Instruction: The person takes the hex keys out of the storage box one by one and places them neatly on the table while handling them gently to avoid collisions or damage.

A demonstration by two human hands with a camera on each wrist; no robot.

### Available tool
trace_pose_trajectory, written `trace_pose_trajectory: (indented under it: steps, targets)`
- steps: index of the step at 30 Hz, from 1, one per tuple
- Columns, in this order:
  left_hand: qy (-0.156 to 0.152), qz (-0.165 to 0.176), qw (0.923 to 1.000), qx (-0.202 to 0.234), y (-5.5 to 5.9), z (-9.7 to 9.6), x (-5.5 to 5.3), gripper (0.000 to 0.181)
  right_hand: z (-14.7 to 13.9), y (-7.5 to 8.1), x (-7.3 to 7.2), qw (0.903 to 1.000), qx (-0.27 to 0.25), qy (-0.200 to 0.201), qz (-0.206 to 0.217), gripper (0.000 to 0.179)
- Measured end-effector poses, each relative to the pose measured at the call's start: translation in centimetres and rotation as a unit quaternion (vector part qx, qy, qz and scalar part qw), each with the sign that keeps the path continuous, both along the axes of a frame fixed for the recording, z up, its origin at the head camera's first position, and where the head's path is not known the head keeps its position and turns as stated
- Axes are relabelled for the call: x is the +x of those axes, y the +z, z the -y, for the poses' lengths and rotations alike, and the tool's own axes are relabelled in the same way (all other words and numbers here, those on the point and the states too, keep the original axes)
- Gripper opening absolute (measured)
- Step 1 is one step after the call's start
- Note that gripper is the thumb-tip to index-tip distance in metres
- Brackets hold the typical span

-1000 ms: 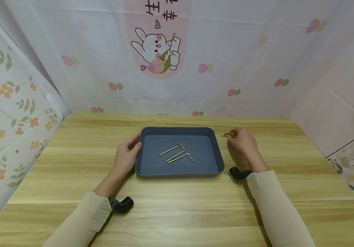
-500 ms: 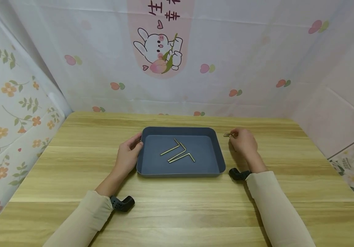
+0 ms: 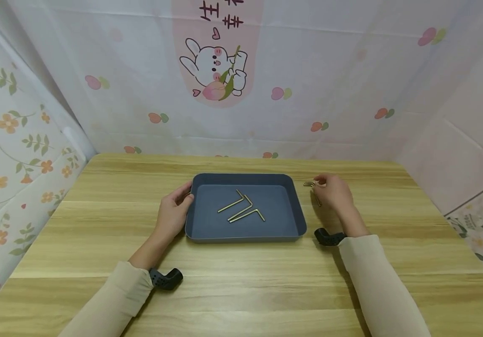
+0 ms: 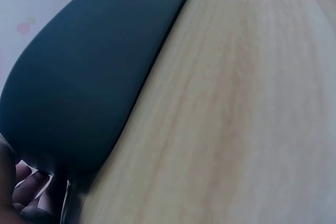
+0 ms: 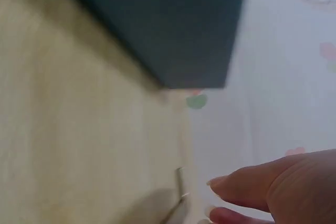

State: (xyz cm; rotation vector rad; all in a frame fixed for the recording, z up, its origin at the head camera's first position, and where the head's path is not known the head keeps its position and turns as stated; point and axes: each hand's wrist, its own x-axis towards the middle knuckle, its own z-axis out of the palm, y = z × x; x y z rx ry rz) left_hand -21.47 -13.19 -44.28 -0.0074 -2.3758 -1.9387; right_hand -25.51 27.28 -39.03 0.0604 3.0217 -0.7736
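My left hand [image 3: 171, 209] grips the left wall of a dark blue-grey rectangular tray [image 3: 245, 238], thumb near the rim. In the left wrist view, curled fingers [image 4: 32, 190] show at the tray's end. Several L-shaped brass-coloured hex keys [image 3: 241, 216] lie on the tray floor. To the tray's right, my right hand [image 3: 333, 193] is over more hex keys [image 3: 309, 184] on the table, fingertips among them. In the right wrist view, one hex key [image 5: 180, 182] lies just beyond the fingertips. Whether the fingers pinch any key is hidden.
The wood-grain table [image 3: 241, 290] extends in front of the tray. A patterned white cloth [image 3: 330, 70] hangs behind the table's back edge, with a floral cloth [image 3: 18, 140] at the left. Black wrist devices [image 3: 166, 279] sit at both cuffs.
My right fingers have shifted slightly among the hex keys outside the tray, and their ends have moved a little. The tray, the keys in it and my left hand stay put.
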Motion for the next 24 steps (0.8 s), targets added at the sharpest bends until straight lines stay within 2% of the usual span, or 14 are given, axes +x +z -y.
trace_pose_trajectory:
  steps: [7, 10, 17, 21, 24]
  targets:
    - [-0.005, -0.006, 0.9999, 0.009, 0.3, 0.1, 0.2, 0.045, 1.6, 2.5, 1.1, 0.9968, -0.013, 0.072, -0.032, 0.035]
    - [-0.003, -0.007, 0.9999, 0.013, 0.3, 0.0, 0.2, 0.044, 2.6, 3.3, 1.2, 0.9935, -0.004, 0.108, -0.035, 0.031]
    - [0.001, -0.010, 0.9999, 0.007, 0.1, 0.0, 0.0, 0.044, 5.4, 4.1, 1.1, 0.9822, 0.023, 0.186, -0.007, 0.023]
    - [0.001, -0.009, 0.9999, 0.005, 0.1, 0.0, 0.0, 0.044, 7.1, 4.6, 0.8, 0.9711, 0.038, 0.236, 0.008, 0.022]
    - [0.002, -0.008, 0.9999, 0.006, 0.0, 0.0, 0.0, 0.044, 8.3, 5.0, 0.5, 0.9639, 0.036, 0.261, 0.036, 0.022]
